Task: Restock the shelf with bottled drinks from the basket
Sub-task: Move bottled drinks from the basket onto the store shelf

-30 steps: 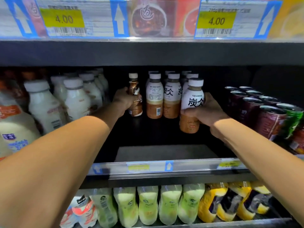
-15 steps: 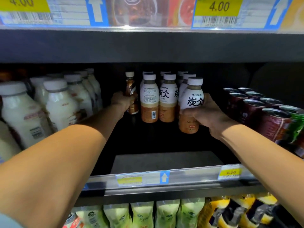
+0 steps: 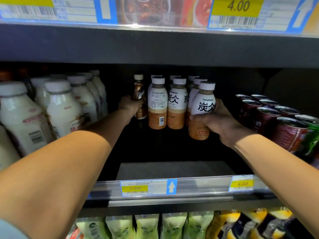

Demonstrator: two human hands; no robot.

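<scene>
Both arms reach deep into the dark middle shelf (image 3: 174,169). My left hand (image 3: 128,105) is closed around a slim brown bottle (image 3: 139,90) with a white cap, standing at the left end of the coffee row. My right hand (image 3: 219,120) grips a white-and-tan latte bottle (image 3: 203,107), upright, just in front and right of the standing latte bottles (image 3: 166,104). Whether that bottle's base touches the shelf I cannot tell. The basket is out of view.
Cream milk bottles (image 3: 62,107) crowd the left of the shelf. Dark red cans (image 3: 269,116) and a green can (image 3: 313,135) line the right. The price rail (image 3: 148,188) runs along the shelf's front edge. Green pouches (image 3: 146,226) and yellow bottles (image 3: 250,223) fill the shelf below.
The view has drifted left and up a little. Both hands keep their hold on the same bottles at nearly the same spots on the shelf.
</scene>
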